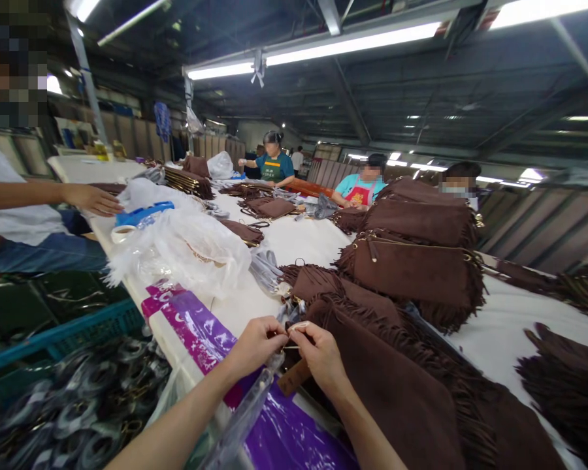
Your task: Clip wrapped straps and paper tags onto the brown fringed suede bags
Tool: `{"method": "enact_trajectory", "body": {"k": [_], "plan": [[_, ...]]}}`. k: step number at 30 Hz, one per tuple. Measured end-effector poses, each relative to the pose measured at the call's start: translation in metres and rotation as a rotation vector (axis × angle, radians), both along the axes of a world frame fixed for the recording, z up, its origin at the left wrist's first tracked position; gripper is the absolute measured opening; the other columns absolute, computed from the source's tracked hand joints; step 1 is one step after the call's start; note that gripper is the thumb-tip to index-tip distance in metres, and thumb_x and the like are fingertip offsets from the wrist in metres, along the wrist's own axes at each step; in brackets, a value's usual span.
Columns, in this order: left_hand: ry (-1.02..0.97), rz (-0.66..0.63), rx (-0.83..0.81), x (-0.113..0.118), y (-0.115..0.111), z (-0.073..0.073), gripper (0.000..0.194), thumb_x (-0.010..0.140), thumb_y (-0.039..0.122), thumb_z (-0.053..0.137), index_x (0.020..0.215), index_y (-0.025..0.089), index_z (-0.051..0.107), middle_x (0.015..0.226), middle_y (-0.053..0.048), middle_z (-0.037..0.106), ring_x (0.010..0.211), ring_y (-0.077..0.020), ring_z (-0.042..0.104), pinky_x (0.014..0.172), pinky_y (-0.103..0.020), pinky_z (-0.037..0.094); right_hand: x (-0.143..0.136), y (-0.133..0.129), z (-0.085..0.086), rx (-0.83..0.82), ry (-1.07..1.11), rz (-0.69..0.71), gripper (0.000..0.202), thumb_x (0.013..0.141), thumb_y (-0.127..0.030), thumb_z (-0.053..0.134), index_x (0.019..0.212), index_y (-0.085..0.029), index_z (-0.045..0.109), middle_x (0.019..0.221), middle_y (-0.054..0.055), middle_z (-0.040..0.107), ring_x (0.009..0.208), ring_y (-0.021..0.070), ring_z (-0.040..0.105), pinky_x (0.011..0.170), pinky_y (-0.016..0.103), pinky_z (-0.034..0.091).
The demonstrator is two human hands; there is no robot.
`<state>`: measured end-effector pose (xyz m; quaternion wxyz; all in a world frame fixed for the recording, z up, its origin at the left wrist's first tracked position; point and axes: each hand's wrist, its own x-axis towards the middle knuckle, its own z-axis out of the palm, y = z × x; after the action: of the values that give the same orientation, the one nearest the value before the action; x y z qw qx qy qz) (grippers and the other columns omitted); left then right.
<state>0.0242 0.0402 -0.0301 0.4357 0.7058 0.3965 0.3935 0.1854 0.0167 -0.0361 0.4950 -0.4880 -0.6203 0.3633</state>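
My left hand (259,343) and my right hand (319,356) meet fingertip to fingertip over the table edge, both pinched. A thin white string shows between them, and a brown hang tag (294,377) dangles under my right fingers. What sits in my left fingertips is too small to make out. Beside my right hand lies a dark brown fringed bag (392,378). Below my hands, a clear plastic-wrapped strap (247,411) slants across a purple printed plastic sheet (196,326).
Stacked brown fringed bags (416,274) rise at the right. Crumpled clear plastic (191,241) covers the left of the white table (313,241). A teal crate (78,333) of wrapped straps stands lower left. A co-worker's hand (95,199) reaches in; other people work farther back.
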Motion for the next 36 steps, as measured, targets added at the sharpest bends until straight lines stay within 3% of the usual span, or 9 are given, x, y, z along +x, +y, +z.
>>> {"method": "enact_trajectory", "body": {"k": [10,15,19,23,31,36], "plan": [[-0.021,-0.002,-0.089,0.0025,-0.001,-0.0002,0.017,0.075,0.027,0.055,0.066,0.015,0.063,0.056,0.003,0.054,0.054,-0.0113,0.048,0.052,-0.021,0.036,-0.0012,-0.0018,0.0032,0.076,-0.093,-0.032,0.018,0.084,-0.032,0.056,0.077,-0.02,0.067,0.079,0.003,0.069,0.077,0.0223,0.061,0.071,0.029,0.046],[-0.087,0.041,-0.168,0.0042,-0.0014,-0.0009,0.017,0.073,0.032,0.053,0.065,0.017,0.057,0.051,0.005,0.052,0.045,-0.0097,0.044,0.045,-0.02,0.033,-0.0027,-0.0042,0.0061,0.081,-0.134,-0.048,0.014,0.083,-0.028,0.055,0.083,-0.02,0.066,0.077,0.001,0.066,0.072,0.021,0.06,0.067,0.028,0.044],[-0.147,0.038,-0.327,0.0043,0.0016,-0.0011,0.015,0.067,0.032,0.055,0.064,0.017,0.054,0.046,0.006,0.05,0.037,-0.0074,0.037,0.039,-0.02,0.029,-0.0046,-0.0054,0.0088,0.099,-0.144,-0.049,0.007,0.081,-0.026,0.056,0.075,-0.021,0.057,0.068,-0.002,0.059,0.066,0.0186,0.057,0.061,0.026,0.042],[-0.194,0.067,-0.416,0.003,0.0047,0.0004,0.016,0.064,0.032,0.059,0.061,0.017,0.053,0.045,0.006,0.05,0.036,-0.0057,0.036,0.038,-0.019,0.026,-0.0051,-0.0056,0.0086,0.066,-0.081,-0.041,0.005,0.077,-0.025,0.058,0.077,-0.021,0.057,0.072,-0.001,0.062,0.069,0.0194,0.059,0.065,0.027,0.044],[-0.195,0.052,-0.34,0.0055,0.0004,0.0008,0.017,0.064,0.032,0.059,0.06,0.016,0.056,0.046,0.007,0.047,0.041,-0.0063,0.035,0.042,-0.02,0.025,-0.0032,-0.0028,0.0042,0.008,-0.046,-0.049,0.015,0.079,-0.034,0.063,0.076,-0.019,0.065,0.07,0.001,0.065,0.067,0.0198,0.058,0.062,0.028,0.045],[-0.201,0.045,-0.245,0.0075,-0.0007,0.0015,0.02,0.064,0.033,0.061,0.058,0.015,0.057,0.05,0.005,0.049,0.048,-0.0081,0.04,0.048,-0.021,0.031,-0.0039,0.0009,0.0004,0.015,-0.018,-0.044,0.013,0.077,-0.031,0.06,0.081,-0.019,0.062,0.073,0.001,0.064,0.068,0.0193,0.058,0.063,0.028,0.046]]}}
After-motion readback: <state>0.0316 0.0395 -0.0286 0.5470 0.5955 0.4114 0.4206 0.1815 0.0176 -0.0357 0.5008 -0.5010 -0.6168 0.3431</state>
